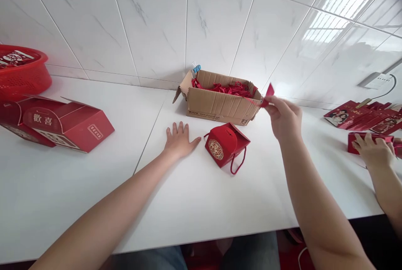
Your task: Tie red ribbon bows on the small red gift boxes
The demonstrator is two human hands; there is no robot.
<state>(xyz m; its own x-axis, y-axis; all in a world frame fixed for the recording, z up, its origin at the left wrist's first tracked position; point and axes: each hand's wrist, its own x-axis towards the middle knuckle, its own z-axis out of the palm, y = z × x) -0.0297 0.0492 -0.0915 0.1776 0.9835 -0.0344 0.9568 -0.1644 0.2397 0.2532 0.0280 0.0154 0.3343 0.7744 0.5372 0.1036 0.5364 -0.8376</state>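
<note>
While my left hand (179, 141) lies splayed, empty, my right hand (285, 118) pinches red ribbon (270, 90); between, the folded red cardboard box (225, 144) lacks any.

We see red basket (28, 77) far left, printed pieces (14, 57) inside; 2 red cartons (83, 119) just in front, on white table (63, 190). Tiled wall (157, 31) behind. Right: we note power strip (379, 81) above red printed items (342, 115).
</note>
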